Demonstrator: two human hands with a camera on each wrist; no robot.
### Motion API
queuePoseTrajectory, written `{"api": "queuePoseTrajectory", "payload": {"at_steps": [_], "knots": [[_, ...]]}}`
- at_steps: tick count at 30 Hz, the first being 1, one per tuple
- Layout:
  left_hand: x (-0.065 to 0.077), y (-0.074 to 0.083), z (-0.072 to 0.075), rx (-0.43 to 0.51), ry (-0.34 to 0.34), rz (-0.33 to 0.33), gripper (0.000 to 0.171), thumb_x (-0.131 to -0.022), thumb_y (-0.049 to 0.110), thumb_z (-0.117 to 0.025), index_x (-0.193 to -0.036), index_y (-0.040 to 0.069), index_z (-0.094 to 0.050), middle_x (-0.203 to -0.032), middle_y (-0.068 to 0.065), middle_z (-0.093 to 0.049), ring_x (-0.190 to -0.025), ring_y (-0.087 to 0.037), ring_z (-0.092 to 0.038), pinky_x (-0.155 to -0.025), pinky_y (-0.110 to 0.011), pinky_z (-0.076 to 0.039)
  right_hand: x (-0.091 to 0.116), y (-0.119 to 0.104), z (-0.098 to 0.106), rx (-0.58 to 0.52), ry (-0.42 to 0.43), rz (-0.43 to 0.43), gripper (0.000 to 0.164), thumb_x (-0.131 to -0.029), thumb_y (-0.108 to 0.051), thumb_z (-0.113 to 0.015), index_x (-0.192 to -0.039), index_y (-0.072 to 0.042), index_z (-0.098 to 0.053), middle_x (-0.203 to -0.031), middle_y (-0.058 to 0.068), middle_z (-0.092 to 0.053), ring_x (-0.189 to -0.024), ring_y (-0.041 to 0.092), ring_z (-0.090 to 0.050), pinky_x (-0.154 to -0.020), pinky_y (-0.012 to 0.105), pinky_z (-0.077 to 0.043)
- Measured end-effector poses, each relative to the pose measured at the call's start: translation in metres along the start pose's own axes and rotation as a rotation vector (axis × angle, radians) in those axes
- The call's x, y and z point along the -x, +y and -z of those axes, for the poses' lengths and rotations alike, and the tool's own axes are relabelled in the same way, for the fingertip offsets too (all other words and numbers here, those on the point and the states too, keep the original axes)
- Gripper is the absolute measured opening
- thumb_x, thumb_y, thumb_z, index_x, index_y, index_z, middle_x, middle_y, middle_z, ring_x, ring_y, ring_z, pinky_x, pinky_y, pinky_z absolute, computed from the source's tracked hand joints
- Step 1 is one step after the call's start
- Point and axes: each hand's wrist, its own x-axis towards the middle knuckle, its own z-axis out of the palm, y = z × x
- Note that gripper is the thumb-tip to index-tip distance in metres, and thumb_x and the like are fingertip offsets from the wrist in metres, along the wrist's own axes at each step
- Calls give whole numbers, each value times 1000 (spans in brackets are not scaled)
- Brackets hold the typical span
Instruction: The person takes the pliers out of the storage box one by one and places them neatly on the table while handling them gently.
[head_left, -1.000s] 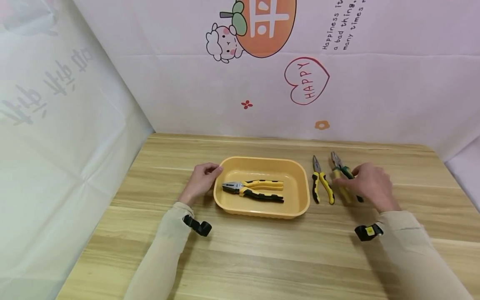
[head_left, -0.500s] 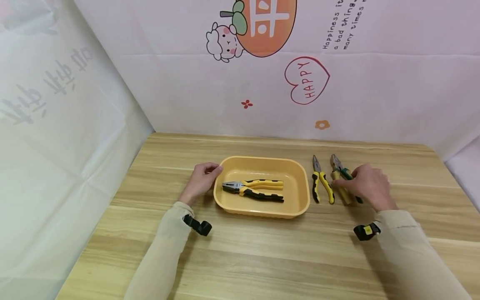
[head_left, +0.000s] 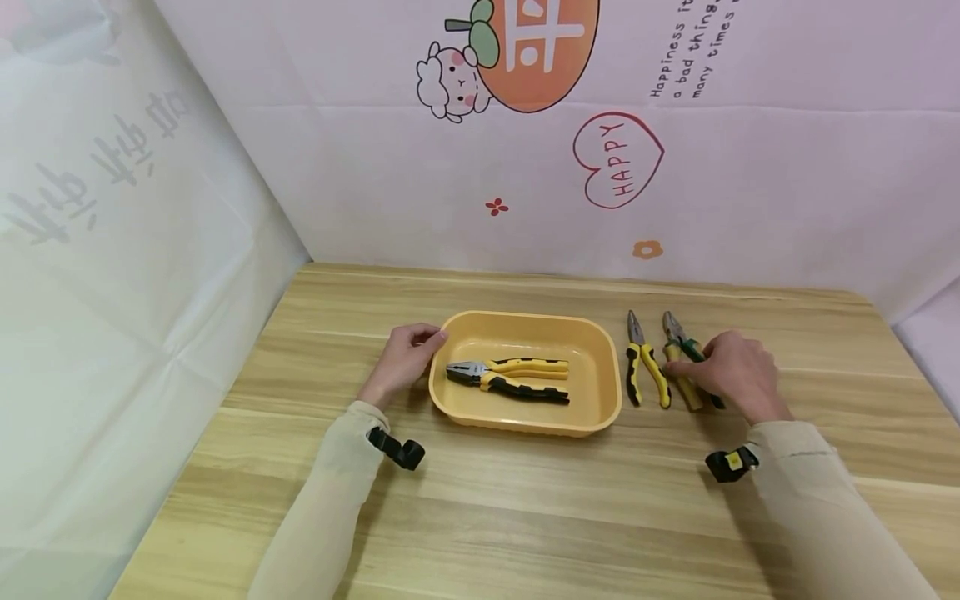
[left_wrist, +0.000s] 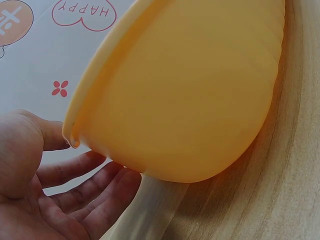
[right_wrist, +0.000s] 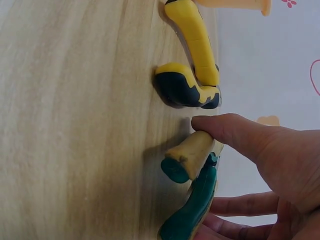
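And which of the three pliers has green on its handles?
The rightmost pliers, held by the right hand. The middle pliers and the pliers inside the yellow box have yellow-and-black handles, without green.

White backdrop [head_left: 360, 183] — red heart [head_left: 618, 160], sheep [head_left: 452, 81]

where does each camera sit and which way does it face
Head: worn on the head, looking forward and down at the yellow tray with combination pliers inside; left hand, right hand and beige sleeves show.
Left wrist: on that wrist, facing the tray's outer wall; the left hand shows at its rim.
Right wrist: on that wrist, facing the green-handled pliers and yellow-black long-nose pliers; the right hand shows, gripping the former.
Shared: head and left wrist both catch the tray and the HAPPY heart.
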Motion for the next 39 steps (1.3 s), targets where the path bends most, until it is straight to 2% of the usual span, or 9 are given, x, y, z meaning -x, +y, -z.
{"api": "queuePoseTrajectory", "payload": {"at_steps": [18, 28, 39], "knots": [[0, 2, -1, -4, 0, 5, 34, -105, 26, -58, -123, -1, -68, -113, -16, -68, -103, -27, -61, -93, -40, -50, 0, -1, -1, 23, 14, -11, 60, -82, -54, -78, -57, -16, -40, -52, -4, -34, -50, 15, -36, -46, 29, -30], [0, 1, -1, 4, 5, 10, 34, -105, 26, -58, -123, -1, -68, -115, -16, -68, -104, -27, -62, -94, -41, -50, 2, -3, -3, 40, -10, -42, 58, -84, -59, -74, -62, -12, -48, -55, -1, -39, -53, 18, -41, -47, 30, -32], [1, 1, -1, 0, 3, 1, 34, -105, 26, -58, -123, -2, -68, -113, -16, -67, -102, -27, -61, -93, -40, -50, 5, -3, -3, 73, 0, -21, 62, -84, -65, -71, -60, -15, -42, -55, -2, -36, -52, 17, -39, -46, 30, -31]]}}
